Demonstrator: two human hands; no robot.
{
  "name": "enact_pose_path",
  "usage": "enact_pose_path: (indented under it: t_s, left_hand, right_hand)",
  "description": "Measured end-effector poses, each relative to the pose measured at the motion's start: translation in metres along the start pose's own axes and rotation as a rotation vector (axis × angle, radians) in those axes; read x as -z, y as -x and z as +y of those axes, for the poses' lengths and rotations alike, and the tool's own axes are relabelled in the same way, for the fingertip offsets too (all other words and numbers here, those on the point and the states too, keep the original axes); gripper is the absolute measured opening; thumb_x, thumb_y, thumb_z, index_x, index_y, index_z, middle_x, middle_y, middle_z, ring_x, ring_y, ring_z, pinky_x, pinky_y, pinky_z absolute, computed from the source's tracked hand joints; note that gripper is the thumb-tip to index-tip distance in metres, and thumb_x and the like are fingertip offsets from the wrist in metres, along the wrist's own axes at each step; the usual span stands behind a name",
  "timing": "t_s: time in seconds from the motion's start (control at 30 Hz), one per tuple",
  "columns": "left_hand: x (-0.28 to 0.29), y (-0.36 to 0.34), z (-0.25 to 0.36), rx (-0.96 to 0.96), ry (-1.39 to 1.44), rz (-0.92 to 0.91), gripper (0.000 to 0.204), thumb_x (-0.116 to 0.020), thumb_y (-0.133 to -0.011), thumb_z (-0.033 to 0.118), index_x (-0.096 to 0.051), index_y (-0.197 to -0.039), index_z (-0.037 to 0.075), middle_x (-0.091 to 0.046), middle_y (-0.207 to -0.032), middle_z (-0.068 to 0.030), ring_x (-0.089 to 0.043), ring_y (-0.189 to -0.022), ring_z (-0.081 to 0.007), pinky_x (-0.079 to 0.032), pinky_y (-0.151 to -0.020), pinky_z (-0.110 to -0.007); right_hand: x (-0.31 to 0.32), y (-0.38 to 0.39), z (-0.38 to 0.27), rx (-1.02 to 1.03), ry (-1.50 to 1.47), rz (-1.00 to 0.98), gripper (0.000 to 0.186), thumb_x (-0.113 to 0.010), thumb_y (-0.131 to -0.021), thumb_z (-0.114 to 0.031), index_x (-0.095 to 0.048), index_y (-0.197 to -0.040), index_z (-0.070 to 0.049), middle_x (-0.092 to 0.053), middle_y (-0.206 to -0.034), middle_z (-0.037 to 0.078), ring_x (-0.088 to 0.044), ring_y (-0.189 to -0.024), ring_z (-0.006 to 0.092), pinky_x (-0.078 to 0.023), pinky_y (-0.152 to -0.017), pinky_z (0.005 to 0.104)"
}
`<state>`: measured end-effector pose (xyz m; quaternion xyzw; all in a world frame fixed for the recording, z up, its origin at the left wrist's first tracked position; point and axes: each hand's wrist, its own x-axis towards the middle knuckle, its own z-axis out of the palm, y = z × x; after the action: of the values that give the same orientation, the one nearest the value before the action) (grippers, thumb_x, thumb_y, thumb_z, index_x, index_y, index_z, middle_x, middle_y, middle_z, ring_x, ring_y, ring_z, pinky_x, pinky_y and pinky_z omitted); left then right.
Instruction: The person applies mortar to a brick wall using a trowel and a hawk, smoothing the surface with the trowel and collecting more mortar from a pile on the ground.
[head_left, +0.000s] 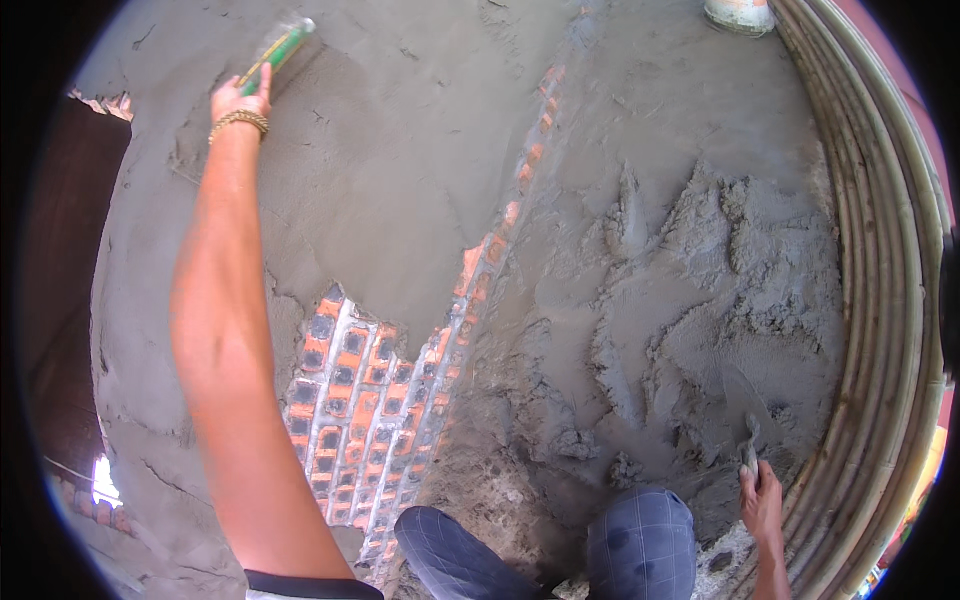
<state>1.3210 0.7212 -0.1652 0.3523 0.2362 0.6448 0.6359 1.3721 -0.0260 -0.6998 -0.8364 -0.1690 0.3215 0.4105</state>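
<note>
At far L, a dark opening (70, 250) is interrupting the wall's grey plaster (380, 130), w/ broken brick (118, 106) showing at its upper corner & a bright gap near its foot. Next, the L forearm (225, 330) is stretching up across the plaster, hiding part of it & partly overlapping the L margin of the bare-brick patch. The L hand (242, 100), w/ a beaded bracelet (240, 122) at the wrist, is gripping a green bar-like tool (275, 60) (upper L of view; exact type unclear, blurred); its visible fingers are closing round the tool, which is lying tilted over the plastered area. Toward centre, the orange-&-grey brick patch (345, 400) is showing through w/ a jagged upper edge, a narrow brick strip (525, 170) running upward from it. Below, two knees in dark checked trousers (640, 545) are blocking the near ground. To the R, rough wet mortar (700, 280) is spreading in ridges; at top R a whitish container (740, 14) is standing, cut off by the frame. At lower R, the R hand (763, 500) is holding a mortar-smeared trowel (752, 438), fingers clamped on the handle, blade hard to distinguish from the mortar. At far R, long curved poles (900, 300) are bordering the mortar.
</note>
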Motion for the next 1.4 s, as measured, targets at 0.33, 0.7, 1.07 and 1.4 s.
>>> enact_pose_path:
  t_s: [0.33,0.7,1.07,1.4]
  left_hand:
    - [0.117,0.233,0.069,-0.167,-1.514,-0.785,0.048,-0.063,-0.097,0.026,-0.053,-0.126,-0.011,-0.067,-0.117,-0.0224,-0.068,-0.110,-0.0308,-0.060,-0.091,-0.044]
    - [0.641,0.498,-0.125,1.400,-0.569,-0.240,0.055,-0.063,-0.092,0.002,-0.036,-0.137,-0.014,-0.051,-0.131,-0.0300,-0.059,-0.119,-0.0418,-0.058,-0.091,-0.058]
    - [0.667,0.553,-0.183,1.330,-0.303,-0.340,0.045,-0.063,-0.094,0.006,-0.042,-0.130,-0.010,-0.057,-0.120,-0.0216,-0.060,-0.116,-0.0353,-0.060,-0.088,-0.056]
    - [0.659,0.561,-0.173,1.196,-0.237,-0.339,0.050,-0.054,-0.093,-0.009,-0.032,-0.138,-0.014,-0.048,-0.135,-0.0293,-0.058,-0.120,-0.0438,-0.056,-0.093,-0.065]
  right_hand:
    - [-0.117,-0.264,-0.156,0.661,0.598,-0.059,0.042,-0.047,-0.104,-0.038,-0.055,-0.101,0.003,-0.069,-0.077,0.021,-0.069,-0.073,0.0390,-0.054,-0.066,0.0474]
    - [-0.239,-0.145,-0.112,1.039,0.988,-0.806,0.053,-0.038,-0.105,-0.049,-0.055,-0.118,0.000,-0.070,-0.083,0.019,-0.071,-0.080,0.0382,-0.058,-0.072,0.0478]
    - [-0.160,-0.042,-0.031,0.420,0.705,-0.601,0.050,-0.049,-0.102,-0.048,-0.057,-0.106,0.001,-0.068,-0.078,0.025,-0.068,-0.076,0.0439,-0.054,-0.070,0.0511]
    - [-0.218,0.032,-0.064,0.582,0.628,-0.683,0.054,-0.054,-0.100,-0.049,-0.065,-0.097,0.003,-0.066,-0.080,0.027,-0.065,-0.075,0.0458,-0.050,-0.068,0.0534]
